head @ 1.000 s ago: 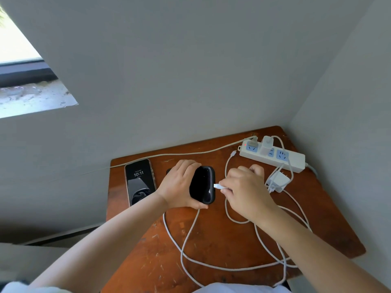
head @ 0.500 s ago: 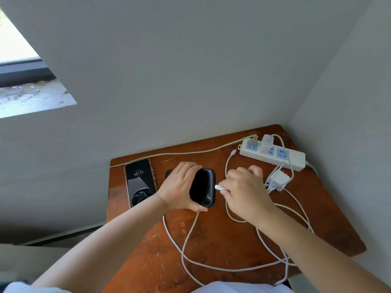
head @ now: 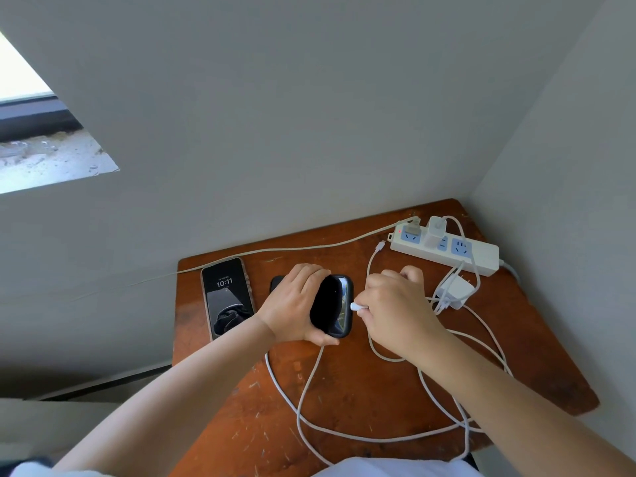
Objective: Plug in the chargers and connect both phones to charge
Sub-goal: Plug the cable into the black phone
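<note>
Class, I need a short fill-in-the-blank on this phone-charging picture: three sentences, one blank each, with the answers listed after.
1. The lit phone lying flat on the table shows the time ____.
2. The left hand tilts the black phone while the right hand holds a white ____ at its end.
3. The white power strip lies in the table's far ____ corner.

Missing words: 10:11; cable plug; right
</note>
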A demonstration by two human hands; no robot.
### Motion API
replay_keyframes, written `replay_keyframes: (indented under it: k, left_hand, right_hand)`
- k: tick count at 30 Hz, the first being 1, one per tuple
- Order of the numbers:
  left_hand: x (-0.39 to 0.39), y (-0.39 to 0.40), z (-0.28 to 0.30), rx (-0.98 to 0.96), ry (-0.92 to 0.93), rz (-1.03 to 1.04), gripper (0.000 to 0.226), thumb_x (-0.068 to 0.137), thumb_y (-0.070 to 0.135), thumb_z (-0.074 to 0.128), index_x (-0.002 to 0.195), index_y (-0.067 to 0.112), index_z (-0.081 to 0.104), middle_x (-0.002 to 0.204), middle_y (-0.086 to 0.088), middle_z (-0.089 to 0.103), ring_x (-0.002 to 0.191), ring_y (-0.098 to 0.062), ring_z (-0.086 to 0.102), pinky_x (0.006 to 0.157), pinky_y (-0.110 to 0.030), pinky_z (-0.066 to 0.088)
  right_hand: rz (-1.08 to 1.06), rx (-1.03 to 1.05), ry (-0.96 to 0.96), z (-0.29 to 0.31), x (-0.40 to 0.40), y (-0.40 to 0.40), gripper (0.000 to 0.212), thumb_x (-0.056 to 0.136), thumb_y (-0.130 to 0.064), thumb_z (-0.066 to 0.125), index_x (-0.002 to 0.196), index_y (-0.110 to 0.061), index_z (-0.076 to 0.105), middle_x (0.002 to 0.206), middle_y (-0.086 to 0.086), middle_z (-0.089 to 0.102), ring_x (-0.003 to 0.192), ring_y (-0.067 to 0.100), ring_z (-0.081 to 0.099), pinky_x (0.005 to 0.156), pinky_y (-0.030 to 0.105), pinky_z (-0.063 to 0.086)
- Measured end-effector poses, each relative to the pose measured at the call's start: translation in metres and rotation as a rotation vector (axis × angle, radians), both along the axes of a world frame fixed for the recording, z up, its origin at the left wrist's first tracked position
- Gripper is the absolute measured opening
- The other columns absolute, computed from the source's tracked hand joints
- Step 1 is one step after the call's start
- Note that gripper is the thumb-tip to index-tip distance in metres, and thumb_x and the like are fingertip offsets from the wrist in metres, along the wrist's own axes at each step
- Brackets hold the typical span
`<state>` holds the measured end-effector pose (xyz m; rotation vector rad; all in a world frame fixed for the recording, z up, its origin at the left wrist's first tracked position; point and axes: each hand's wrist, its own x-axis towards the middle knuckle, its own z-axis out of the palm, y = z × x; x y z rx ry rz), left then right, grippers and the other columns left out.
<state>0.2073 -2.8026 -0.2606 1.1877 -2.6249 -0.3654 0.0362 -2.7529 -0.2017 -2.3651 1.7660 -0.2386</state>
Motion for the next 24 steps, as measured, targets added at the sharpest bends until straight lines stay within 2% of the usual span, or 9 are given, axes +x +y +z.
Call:
replay_keyframes:
  k: [4,6,7,9,10,15,19,22,24]
  left_hand:
    - [0.001,0.0,0.002,-0.009,0.007,0.015,0.097,0.04,0.054,0.083,0.11,-0.006,0.054,0.104,-0.023,0.064,0.096,-0.039,0.06,0.082,-0.044,0.05]
    - [0.0,0.0,0.003,-0.019,0.002,0.018,0.097,0.041,0.054,0.083,0.111,-0.006,0.054,0.105,-0.023,0.063,0.097,-0.04,0.06,0.083,-0.045,0.05]
    - [0.0,0.0,0.003,-0.02,-0.003,0.017,0.097,0.041,0.053,0.084,0.111,-0.007,0.054,0.105,-0.024,0.063,0.098,-0.04,0.059,0.083,-0.045,0.05]
    - [0.0,-0.001,0.004,-0.022,-0.015,0.017,0.097,0.041,0.053,0.084,0.11,-0.007,0.054,0.105,-0.024,0.064,0.097,-0.041,0.06,0.084,-0.045,0.05]
    - [0.0,-0.001,0.004,-0.023,-0.021,0.015,0.097,0.04,0.053,0.084,0.11,-0.007,0.055,0.104,-0.024,0.064,0.096,-0.04,0.06,0.083,-0.045,0.05]
    - [-0.002,0.0,0.006,-0.062,-0.053,-0.026,0.097,0.036,0.056,0.083,0.104,-0.007,0.058,0.097,-0.022,0.067,0.088,-0.037,0.064,0.076,-0.042,0.054]
    - [-0.004,0.001,0.009,-0.072,-0.079,-0.046,0.097,0.034,0.057,0.083,0.102,-0.008,0.059,0.094,-0.022,0.068,0.086,-0.037,0.065,0.073,-0.042,0.055]
    - [-0.005,0.001,0.009,-0.031,-0.084,-0.028,0.097,0.036,0.054,0.085,0.105,-0.009,0.058,0.097,-0.024,0.067,0.089,-0.04,0.063,0.077,-0.046,0.053]
    - [-0.005,0.001,0.008,-0.009,-0.091,-0.021,0.097,0.037,0.053,0.085,0.107,-0.009,0.057,0.099,-0.024,0.066,0.092,-0.041,0.062,0.08,-0.046,0.052]
  right_hand:
    - [-0.012,-0.025,0.001,-0.003,-0.001,-0.003,0.017,0.089,-0.014,0.054,0.093,-0.01,0.07,0.094,0.007,0.067,0.091,0.021,0.054,0.088,0.035,0.026]
    - [-0.009,-0.03,0.007,0.001,0.003,-0.002,0.012,0.085,-0.012,0.061,0.087,-0.009,0.072,0.087,0.007,0.068,0.085,0.022,0.058,0.086,0.037,0.03]
    - [-0.003,-0.06,0.027,0.0,0.004,-0.002,0.003,0.077,-0.009,0.07,0.078,-0.008,0.074,0.077,0.008,0.069,0.076,0.022,0.061,0.082,0.04,0.036]
    - [-0.044,-0.151,-0.014,-0.004,0.003,0.001,0.014,0.055,-0.002,0.085,0.059,-0.008,0.073,0.055,0.007,0.066,0.055,0.022,0.062,0.068,0.041,0.048]
    - [-0.058,-0.169,-0.034,-0.004,0.004,0.003,0.017,0.049,-0.002,0.088,0.055,-0.009,0.073,0.051,0.006,0.065,0.051,0.022,0.062,0.064,0.04,0.05]
    - [-0.022,-0.164,-0.067,-0.014,-0.001,0.005,0.019,0.047,0.0,0.088,0.054,-0.009,0.072,0.051,0.004,0.064,0.05,0.021,0.062,0.061,0.039,0.047]
    - [0.03,-0.043,-0.158,-0.015,-0.013,-0.006,0.014,0.057,0.003,0.083,0.066,-0.005,0.075,0.058,0.01,0.067,0.06,0.028,0.064,0.069,0.038,0.03]
    - [0.029,-0.09,-0.167,-0.018,-0.013,-0.005,0.02,0.05,0.003,0.086,0.062,-0.007,0.075,0.054,0.007,0.066,0.054,0.025,0.064,0.066,0.037,0.031]
    - [-0.002,-0.16,-0.151,-0.021,-0.01,-0.001,0.023,0.044,0.001,0.089,0.057,-0.01,0.073,0.051,0.004,0.065,0.051,0.022,0.063,0.063,0.037,0.039]
